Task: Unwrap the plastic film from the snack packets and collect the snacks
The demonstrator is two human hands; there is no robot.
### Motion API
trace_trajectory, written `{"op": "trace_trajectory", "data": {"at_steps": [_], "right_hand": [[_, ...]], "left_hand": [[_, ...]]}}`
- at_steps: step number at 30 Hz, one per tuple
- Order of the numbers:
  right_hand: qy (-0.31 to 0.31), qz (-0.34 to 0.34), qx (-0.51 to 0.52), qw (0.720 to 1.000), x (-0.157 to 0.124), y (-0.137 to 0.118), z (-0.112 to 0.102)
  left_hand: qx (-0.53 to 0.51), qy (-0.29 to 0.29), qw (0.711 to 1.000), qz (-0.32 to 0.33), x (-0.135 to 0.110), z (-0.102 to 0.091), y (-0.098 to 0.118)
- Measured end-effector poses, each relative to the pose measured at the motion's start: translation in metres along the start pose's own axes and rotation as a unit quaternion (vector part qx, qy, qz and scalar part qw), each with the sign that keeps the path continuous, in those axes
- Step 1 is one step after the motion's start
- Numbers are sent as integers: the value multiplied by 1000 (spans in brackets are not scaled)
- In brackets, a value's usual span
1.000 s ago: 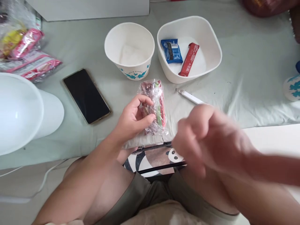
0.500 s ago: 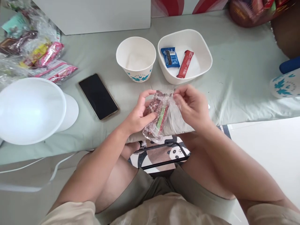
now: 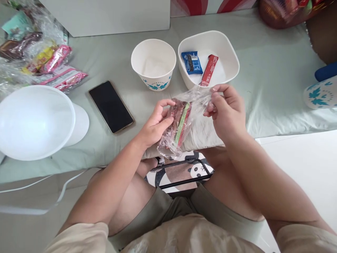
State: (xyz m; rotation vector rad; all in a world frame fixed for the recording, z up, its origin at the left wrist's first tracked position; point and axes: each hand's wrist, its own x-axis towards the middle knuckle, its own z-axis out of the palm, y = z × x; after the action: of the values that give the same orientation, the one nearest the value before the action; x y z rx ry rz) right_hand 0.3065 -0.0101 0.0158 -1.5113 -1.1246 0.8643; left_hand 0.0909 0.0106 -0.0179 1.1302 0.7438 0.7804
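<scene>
Between my hands, over the table's front edge, is a clear plastic bag with red-brown and green wrapped snacks inside. My left hand grips its left side, thumb on top. With thumb and fingers pinched, my right hand pulls the bag's crumpled upper end out to the right. Just beyond is a white square bowl that holds a blue packet and a red wrapped bar. Beside that bowl stands a white paper cup with blue leaf prints.
A black phone lies left of the cup. Further left stand a white tub and a heap of wrapped snacks. A white box is at the back; another leaf-print cup lies at the right edge.
My right hand has moved right and slightly away from me, stretching the bag's end out. The bag's body stays in my left hand, and more of the snacks shows.
</scene>
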Motion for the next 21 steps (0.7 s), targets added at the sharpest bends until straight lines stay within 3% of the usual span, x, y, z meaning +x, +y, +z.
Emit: {"op": "trace_trajectory", "data": {"at_steps": [2, 5, 9, 12, 15, 21], "right_hand": [[36, 4, 4, 999, 3, 6, -1], [63, -41, -44, 996, 0, 8, 0], [-22, -100, -138, 985, -18, -1, 9], [-89, -84, -183, 975, -26, -8, 17], [-92, -72, -187, 975, -25, -11, 17], [-70, -60, -156, 983, -15, -13, 3]], "left_hand": [[-3, 19, 1000, -1, 1, 0, 0], [12, 68, 997, 29, 3, 0, -3], [37, 77, 993, 79, 6, 1, -7], [40, 45, 995, 74, 5, 3, -7], [32, 42, 997, 62, 4, 5, -5], [-3, 98, 993, 61, 5, 7, 1]]}}
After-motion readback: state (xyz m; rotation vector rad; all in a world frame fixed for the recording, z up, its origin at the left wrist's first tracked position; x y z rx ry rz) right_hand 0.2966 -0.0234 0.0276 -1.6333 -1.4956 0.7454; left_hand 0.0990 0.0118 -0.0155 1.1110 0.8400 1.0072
